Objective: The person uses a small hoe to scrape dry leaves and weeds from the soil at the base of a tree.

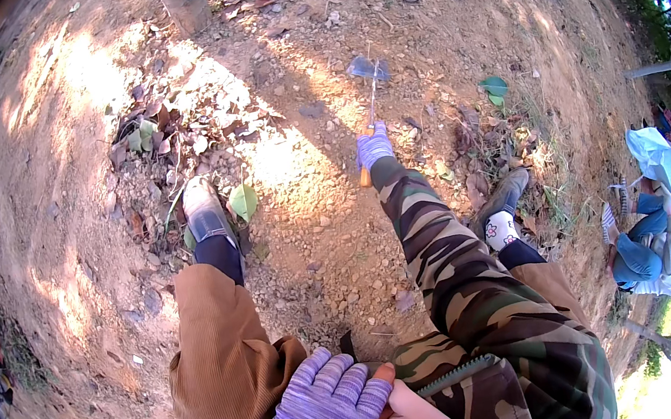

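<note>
My right hand [373, 146], in a purple knit glove, grips the yellow-orange wooden handle [365, 177] of a small hand tool. Its thin metal shaft [373, 98] points away from me over the loose soil. At the far end is a flat bluish piece [362, 67]; whether it belongs to the tool is unclear. My left hand [326, 404], gloved alike, lies over my lap with its back up, beside a pink strip [429, 413]. Its palm is hidden, so I cannot see whether it holds anything.
Dry leaves [156, 128] are heaped ahead of my left shoe [205, 211]. More leaf litter [472, 134] lies before my right shoe [508, 190]. A tree trunk [182, 4] stands at the top. At right, people [641, 258] sit low near a light-blue bag [653, 152].
</note>
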A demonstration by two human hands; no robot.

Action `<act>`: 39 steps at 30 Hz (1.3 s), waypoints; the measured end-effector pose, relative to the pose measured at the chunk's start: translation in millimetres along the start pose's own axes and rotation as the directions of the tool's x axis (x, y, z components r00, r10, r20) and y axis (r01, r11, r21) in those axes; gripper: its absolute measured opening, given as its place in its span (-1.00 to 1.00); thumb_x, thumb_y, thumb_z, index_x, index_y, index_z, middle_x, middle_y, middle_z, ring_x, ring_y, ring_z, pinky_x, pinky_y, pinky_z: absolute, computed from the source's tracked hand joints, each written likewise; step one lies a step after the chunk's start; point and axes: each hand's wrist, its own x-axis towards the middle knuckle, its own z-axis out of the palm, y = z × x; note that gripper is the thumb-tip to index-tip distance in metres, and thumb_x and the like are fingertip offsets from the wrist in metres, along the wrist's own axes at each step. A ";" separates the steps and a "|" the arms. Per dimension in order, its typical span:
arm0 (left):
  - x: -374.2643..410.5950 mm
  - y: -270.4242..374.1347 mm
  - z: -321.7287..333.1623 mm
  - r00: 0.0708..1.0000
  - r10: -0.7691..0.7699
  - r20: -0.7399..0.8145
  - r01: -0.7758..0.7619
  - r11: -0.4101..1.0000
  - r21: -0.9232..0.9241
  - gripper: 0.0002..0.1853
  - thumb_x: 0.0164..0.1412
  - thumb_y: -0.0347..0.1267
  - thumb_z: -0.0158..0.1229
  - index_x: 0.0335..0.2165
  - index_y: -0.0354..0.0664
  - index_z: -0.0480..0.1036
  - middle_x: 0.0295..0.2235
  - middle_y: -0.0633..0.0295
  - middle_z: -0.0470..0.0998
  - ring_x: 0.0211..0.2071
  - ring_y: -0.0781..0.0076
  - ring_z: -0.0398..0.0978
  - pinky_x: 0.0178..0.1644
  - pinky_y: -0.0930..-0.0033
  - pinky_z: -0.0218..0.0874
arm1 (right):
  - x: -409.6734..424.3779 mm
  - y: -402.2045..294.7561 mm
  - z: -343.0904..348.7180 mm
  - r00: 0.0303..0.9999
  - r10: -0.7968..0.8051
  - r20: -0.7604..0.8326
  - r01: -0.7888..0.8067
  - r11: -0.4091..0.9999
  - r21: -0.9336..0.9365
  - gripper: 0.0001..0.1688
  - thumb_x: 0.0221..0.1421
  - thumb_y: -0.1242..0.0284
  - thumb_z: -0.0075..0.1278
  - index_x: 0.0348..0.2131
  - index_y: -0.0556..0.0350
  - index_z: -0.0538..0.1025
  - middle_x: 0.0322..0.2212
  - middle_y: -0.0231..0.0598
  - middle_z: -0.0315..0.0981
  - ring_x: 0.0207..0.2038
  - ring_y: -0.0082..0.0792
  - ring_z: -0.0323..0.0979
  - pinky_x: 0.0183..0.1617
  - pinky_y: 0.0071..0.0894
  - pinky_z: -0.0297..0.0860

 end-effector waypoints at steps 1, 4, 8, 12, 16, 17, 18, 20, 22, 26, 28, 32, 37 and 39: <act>-4.3 0.8 -0.8 1.000 0.002 0.001 -0.002 1.000 0.000 -0.67 -0.17 -0.33 0.07 -0.32 -0.17 0.41 -0.50 0.21 0.42 -0.40 0.31 0.39 -0.22 0.29 0.18 | -9.1 0.8 -6.7 0.999 0.008 0.035 -0.008 1.000 -0.020 -0.59 0.05 0.46 -0.18 -0.10 -0.03 0.09 -0.76 -0.37 0.13 -0.81 -0.48 0.14 -0.81 -0.44 0.12; -17.3 4.3 -3.9 1.000 0.004 -0.004 -0.004 1.000 0.006 -0.68 -0.16 -0.32 0.05 -0.32 -0.16 0.41 -0.49 0.20 0.41 -0.38 0.31 0.37 -0.18 0.28 0.16 | -62.8 34.5 -29.6 0.989 0.020 0.144 -0.038 0.991 0.127 -0.33 0.04 0.43 -0.12 0.08 -0.02 -0.05 -0.69 -0.31 0.21 -0.79 -0.46 0.18 -0.79 -0.44 0.16; -26.2 9.8 -7.3 0.999 0.043 -0.033 -0.043 0.999 0.002 -0.69 -0.14 -0.31 0.02 -0.32 -0.15 0.40 -0.48 0.19 0.39 -0.35 0.31 0.35 -0.13 0.27 0.13 | -130.3 91.3 -67.6 0.948 0.229 0.220 -0.230 0.973 -0.023 -0.30 0.04 0.44 -0.14 0.10 -0.02 -0.09 -0.74 -0.33 0.16 -0.81 -0.45 0.17 -0.81 -0.42 0.15; -48.0 18.3 -27.0 0.988 0.102 -0.120 -0.104 0.995 -0.009 -0.68 -0.16 -0.26 0.06 -0.35 -0.14 0.37 -0.49 0.16 0.37 -0.38 0.24 0.33 -0.17 0.23 0.12 | -176.9 43.2 -86.3 0.897 0.182 0.403 -0.330 0.882 0.337 -0.71 0.04 0.49 -0.17 -0.23 -0.15 0.12 -0.77 -0.31 0.12 -0.84 -0.39 0.14 -0.83 -0.36 0.12; -64.1 30.2 -22.6 0.986 0.123 -0.112 -0.111 0.988 0.109 -0.70 -0.13 -0.26 0.05 -0.36 -0.15 0.34 -0.50 0.14 0.37 -0.40 0.21 0.32 -0.23 0.17 0.12 | -200.3 65.9 -120.1 0.921 0.135 0.365 -0.178 0.980 0.088 -0.64 0.04 0.51 -0.16 -0.17 -0.12 0.10 -0.73 -0.28 0.16 -0.78 -0.36 0.17 -0.77 -0.36 0.17; -64.0 28.0 -16.7 0.988 0.115 -0.100 -0.105 0.990 0.099 -0.70 -0.12 -0.26 0.05 -0.36 -0.15 0.34 -0.50 0.15 0.38 -0.40 0.21 0.32 -0.24 0.16 0.12 | -203.7 88.7 -126.3 0.892 0.275 0.360 -0.320 0.945 0.070 -0.67 0.03 0.52 -0.14 -0.20 -0.07 0.12 -0.72 -0.27 0.18 -0.78 -0.35 0.17 -0.77 -0.31 0.17; -70.0 22.0 -10.1 0.999 -0.035 0.032 0.030 0.992 0.124 -0.64 -0.12 -0.25 0.07 -0.29 -0.14 0.34 -0.36 0.07 0.38 -0.29 0.12 0.32 -0.17 0.14 0.11 | -226.4 83.7 -117.3 0.873 0.253 0.416 -0.221 0.967 -0.126 -0.75 0.02 0.53 -0.15 -0.28 0.00 0.15 -0.71 -0.21 0.21 -0.77 -0.30 0.20 -0.75 -0.24 0.20; -61.1 16.4 4.0 0.996 -0.023 0.086 0.002 0.973 0.230 -0.60 -0.03 -0.17 0.00 -0.23 -0.16 0.35 -0.39 0.10 0.43 -0.31 0.15 0.37 -0.15 0.16 0.13 | -225.0 124.6 -133.2 0.810 0.411 0.419 -0.437 0.899 -0.036 -0.88 0.02 0.57 -0.24 -0.36 0.04 0.22 -0.72 -0.09 0.23 -0.73 -0.16 0.26 -0.71 -0.14 0.24; -69.2 7.8 20.6 0.987 -0.088 0.133 0.036 0.935 0.352 -0.53 0.04 -0.09 -0.08 -0.17 -0.20 0.33 -0.38 0.13 0.44 -0.34 0.13 0.36 -0.19 0.17 0.13 | -243.9 119.3 -131.3 0.628 0.384 0.677 -0.670 0.709 0.219 -0.95 0.03 0.50 -0.25 -0.40 0.04 0.21 -0.74 -0.17 0.19 -0.72 -0.22 0.21 -0.66 -0.19 0.23; -100.7 5.4 33.3 0.998 -0.049 -0.044 0.065 0.824 0.563 -0.56 0.02 -0.11 -0.05 -0.18 -0.16 0.34 -0.32 0.13 0.42 -0.18 0.15 0.27 -0.05 0.15 0.02 | -299.3 86.4 -120.5 0.656 0.210 0.725 -0.662 0.623 0.418 -0.89 0.07 0.42 -0.23 -0.46 0.03 0.20 -0.72 -0.26 0.16 -0.70 -0.31 0.16 -0.63 -0.31 0.19; -115.0 20.0 35.3 0.977 -0.006 -0.214 0.134 0.796 0.591 -0.57 0.00 -0.12 -0.02 -0.19 -0.14 0.35 -0.31 0.13 0.41 -0.15 0.14 0.25 -0.02 0.12 -0.01 | -307.7 87.9 -123.9 0.664 0.229 0.712 -0.678 0.586 0.443 -0.87 0.08 0.40 -0.22 -0.47 0.02 0.19 -0.71 -0.27 0.17 -0.70 -0.33 0.16 -0.63 -0.33 0.19; -160.8 67.9 51.8 0.948 0.080 -0.308 0.134 0.777 0.614 -0.57 -0.03 -0.11 0.03 -0.18 -0.07 0.36 -0.20 0.15 0.38 -0.05 0.09 0.19 0.08 0.11 -0.10 | -310.9 117.2 -130.4 0.517 0.334 0.788 -0.837 0.391 0.383 -0.82 0.09 0.34 -0.21 -0.47 0.02 0.20 -0.72 -0.30 0.15 -0.69 -0.37 0.17 -0.65 -0.38 0.20; -231.1 101.4 116.8 0.792 0.246 -0.559 0.083 0.864 0.497 -0.56 -0.12 -0.21 0.08 -0.19 -0.10 0.34 -0.18 -0.02 0.31 -0.15 0.00 0.26 -0.07 0.10 0.08 | -336.0 125.3 -118.8 0.517 0.378 0.768 -0.853 0.298 0.427 -0.79 0.09 0.30 -0.21 -0.49 0.02 0.21 -0.74 -0.33 0.12 -0.70 -0.38 0.16 -0.67 -0.38 0.19; -242.7 69.8 169.9 0.761 0.215 -0.612 0.151 0.859 0.489 -0.47 -0.13 -0.12 0.08 -0.12 -0.05 0.33 -0.07 -0.06 0.23 -0.09 -0.01 0.23 0.01 0.08 0.02 | -343.8 120.6 -121.3 0.488 0.240 0.840 -0.843 0.378 0.382 -0.83 0.08 0.35 -0.22 -0.51 0.01 0.20 -0.77 -0.34 0.11 -0.72 -0.40 0.15 -0.68 -0.40 0.19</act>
